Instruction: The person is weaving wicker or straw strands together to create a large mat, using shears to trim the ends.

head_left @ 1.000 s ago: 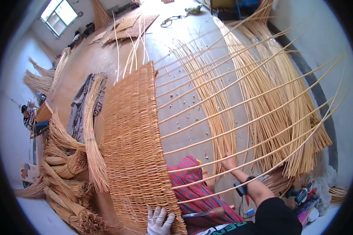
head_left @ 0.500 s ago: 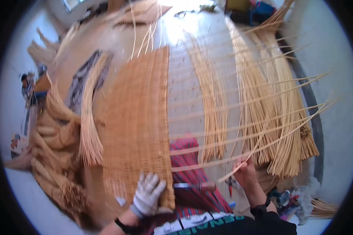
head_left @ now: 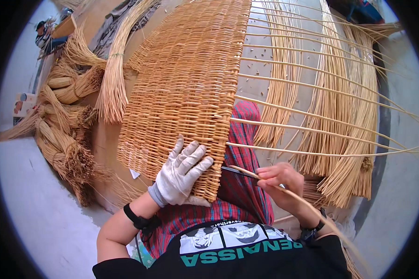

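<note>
A woven wicker panel (head_left: 184,88) slants up and away over my lap. My left hand (head_left: 181,174), in a white glove, lies on its near right corner with the fingers stretched and spread. Bare and closed, my right hand (head_left: 284,183) pinches a pale wicker rod (head_left: 319,216) just off the panel's right edge. The rod's cut tip points at that edge, and its long end trails back past my wrist. A narrow metal tool (head_left: 239,171) runs between the edge and my right fingers, which cover its handle end. Several long rods (head_left: 307,128) stick out sideways from the weave.
Bundles of pale rods (head_left: 335,111) lie on the floor to the right, with another bundle (head_left: 114,79) at the left. Stacked tied bundles (head_left: 70,149) stand by the left wall. A person (head_left: 44,35) sits at the far left. Small offcuts litter the floor (head_left: 260,58).
My right hand has come left with the rod, bringing its tip beside the tool at the edge. The view has tilted lower; my left hand stays on the panel's corner.
</note>
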